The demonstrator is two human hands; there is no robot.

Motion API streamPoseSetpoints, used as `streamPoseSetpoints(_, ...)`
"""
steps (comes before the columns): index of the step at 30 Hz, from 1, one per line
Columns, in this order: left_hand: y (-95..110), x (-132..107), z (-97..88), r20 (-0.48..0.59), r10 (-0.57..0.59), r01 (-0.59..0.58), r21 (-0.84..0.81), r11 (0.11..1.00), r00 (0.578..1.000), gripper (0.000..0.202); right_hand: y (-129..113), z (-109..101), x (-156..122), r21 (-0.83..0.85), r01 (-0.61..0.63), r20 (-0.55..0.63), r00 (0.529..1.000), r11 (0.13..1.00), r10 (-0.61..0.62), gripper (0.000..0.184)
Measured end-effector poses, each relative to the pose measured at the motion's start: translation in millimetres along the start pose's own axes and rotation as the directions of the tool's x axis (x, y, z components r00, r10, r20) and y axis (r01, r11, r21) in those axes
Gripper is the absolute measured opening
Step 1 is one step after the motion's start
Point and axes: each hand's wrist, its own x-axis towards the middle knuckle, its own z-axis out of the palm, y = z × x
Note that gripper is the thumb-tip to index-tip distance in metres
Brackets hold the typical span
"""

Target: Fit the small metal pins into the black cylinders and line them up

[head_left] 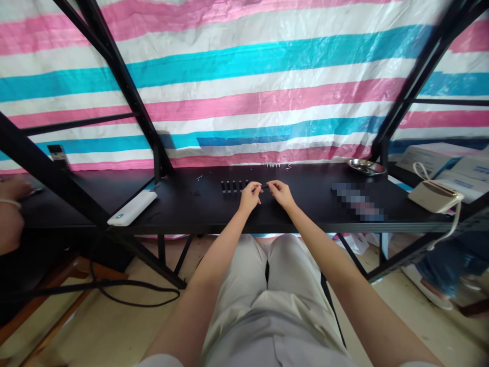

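Observation:
Over the middle of the black table, my left hand (250,197) and my right hand (280,193) face each other, fingertips pinched. A small black rod (265,186) spans the narrow gap between them, gripped from both sides; its exact kind is too small to make out. Just left of my left hand stands a row of several short black cylinders (228,187) with paler ends, partly covered by that hand at its right end. Further back lies a line of tiny white pieces (273,165), with a curled white scrap (288,167) to their right.
A white oblong device (132,208) lies left by the black frame post (141,117). At right are a round metal dish (365,166), a blurred-out item (359,201) and a beige pouch (433,196). Another person's hand (15,188) shows at far left; a striped sheet (267,102) hangs behind.

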Motion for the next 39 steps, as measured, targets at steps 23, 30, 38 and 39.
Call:
streamPoseSetpoints(23, -0.8, -3.4, -2.5, -0.060, 0.032, -0.025, 0.098, 0.995, 0.998, 0.019, 5.5, -1.6, 2.7, -0.034, 0.049, 0.006, 0.999, 0.998, -0.049, 0.044)
streamPoseSetpoints(30, 7.5, -6.7, -4.5, -0.113, 0.034, -0.022, 0.101, 0.995, 0.993, 0.022, 1.6, 1.7, -2.2, -0.045, 0.087, 0.118, 0.990, 0.995, -0.082, 0.035)
streamPoseSetpoints(38, 4.2, -4.0, -4.1, -0.174, 0.056, -0.023, 0.187, 0.982, 0.983, 0.017, 4.3, 3.3, -3.0, -0.295, 0.232, 0.228, 0.959, 0.927, -0.168, 0.015)
streamPoseSetpoints(39, 3.7, -3.7, -4.1, -0.183, 0.063, -0.026, 0.195, 0.980, 0.981, 0.017, 4.6, 3.0, -2.9, -0.340, 0.231, 0.227, 0.961, 0.911, -0.159, 0.013)
